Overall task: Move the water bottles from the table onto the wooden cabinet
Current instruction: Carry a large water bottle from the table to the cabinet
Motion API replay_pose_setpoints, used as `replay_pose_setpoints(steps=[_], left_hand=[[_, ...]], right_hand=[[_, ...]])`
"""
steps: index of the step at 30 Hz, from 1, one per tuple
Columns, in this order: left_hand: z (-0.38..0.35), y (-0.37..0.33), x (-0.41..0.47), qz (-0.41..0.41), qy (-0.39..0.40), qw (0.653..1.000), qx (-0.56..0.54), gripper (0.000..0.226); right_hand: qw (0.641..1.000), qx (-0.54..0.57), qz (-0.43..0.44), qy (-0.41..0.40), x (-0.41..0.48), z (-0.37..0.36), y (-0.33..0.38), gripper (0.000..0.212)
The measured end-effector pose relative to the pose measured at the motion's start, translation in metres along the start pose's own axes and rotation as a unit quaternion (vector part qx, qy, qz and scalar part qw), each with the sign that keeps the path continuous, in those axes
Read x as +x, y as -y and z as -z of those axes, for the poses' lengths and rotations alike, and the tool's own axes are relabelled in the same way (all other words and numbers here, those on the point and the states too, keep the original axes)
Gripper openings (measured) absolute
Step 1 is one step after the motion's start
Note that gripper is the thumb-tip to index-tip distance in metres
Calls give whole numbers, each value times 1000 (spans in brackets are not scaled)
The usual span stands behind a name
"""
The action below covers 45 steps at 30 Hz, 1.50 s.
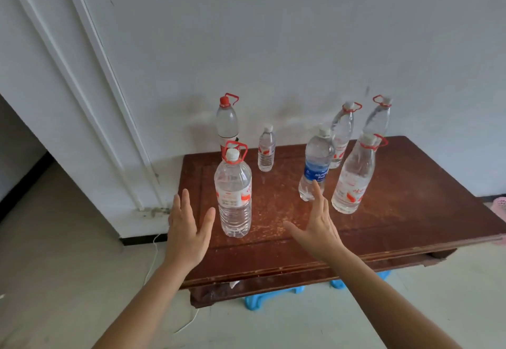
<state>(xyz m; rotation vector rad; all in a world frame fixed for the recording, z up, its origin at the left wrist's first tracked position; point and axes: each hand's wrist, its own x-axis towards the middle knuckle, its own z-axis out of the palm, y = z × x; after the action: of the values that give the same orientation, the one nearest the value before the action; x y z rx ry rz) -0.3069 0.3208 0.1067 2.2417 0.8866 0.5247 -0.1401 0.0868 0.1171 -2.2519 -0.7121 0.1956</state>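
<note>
1. White plaster wall (301,33) and a white door frame (90,80) stand behind a low wooden top (410,211), brown and scuffed, which carries seven water bottles.
2. Near the front left corner of the wooden top stands a large white-capped bottle (232,195) with a red carry loop, upright.
3. At the back left of the wooden top, directly behind it, stands a red-capped bottle (226,124).
4. A small bottle (266,151) stands toward the back of the wooden top, left of centre.
5. Around the centre of the wooden top stands a blue-label bottle (316,167). Just to its right is a large red-looped bottle (353,178).
6. Two more looped bottles (342,135) stand at the back of the wooden top, right of centre, the farther one (379,121) closest to the wall.
7. The left hand (186,228) hovers over the front left edge of the wooden top, just beside the white-capped bottle. Its fingers are straight and together, thumb spread, holding nothing.
8. The right hand (317,225) hovers over the front middle of the wooden top, fingers straight, thumb out wide, holding nothing. Its fingertips overlap the foot of the blue-label bottle in the head view, and I cannot tell whether they touch it.
9. Beneath the front of the wooden top shows a blue plastic stool (257,302), and a white cable (153,258) trails over the pale floor.
</note>
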Motion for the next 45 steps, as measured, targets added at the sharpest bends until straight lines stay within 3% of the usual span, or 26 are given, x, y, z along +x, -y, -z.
replay_pose_setpoints(steps=[5, 12, 16, 19, 22, 26, 30, 36, 40, 45], left_hand=[[-20, 9, 52, -1, 26, 1000, -1, 103], [-42, -11, 93, -8, 21, 1000, -20, 91], [-40, -43, 123, 23, -14, 997, -73, 107], [-45, -66, 133, 44, -20, 988, -145, 115], [-57, -76, 145, 60, -66, 982, -168, 92], [-59, -66, 162, 44, -165, 980, -101, 59], [-42, -41, 180, 38, -204, 974, -92, 50], [1, 45, 190, 126, -239, 948, -170, 20], [15, 107, 166, 239, -299, 896, -225, 20], [16, 146, 131, 337, -343, 827, -293, 43]], right_hand=[[998, 16, -34, 58, 68, -33, -25, 117], [980, 27, 5, 195, 131, -75, -37, 137], [952, 62, 11, 300, 161, -118, -46, 149], [940, 135, 2, 314, 162, -153, -39, 149], [943, 193, -12, 272, 154, -178, -33, 134], [953, 198, 9, 229, 159, -186, -21, 107], [960, 156, 25, 232, 171, -193, 1, 101], [959, 9, 78, 272, 173, -217, 19, 128], [945, -102, 137, 278, 170, -237, 41, 131], [920, -188, 199, 280, 165, -253, 59, 108]])
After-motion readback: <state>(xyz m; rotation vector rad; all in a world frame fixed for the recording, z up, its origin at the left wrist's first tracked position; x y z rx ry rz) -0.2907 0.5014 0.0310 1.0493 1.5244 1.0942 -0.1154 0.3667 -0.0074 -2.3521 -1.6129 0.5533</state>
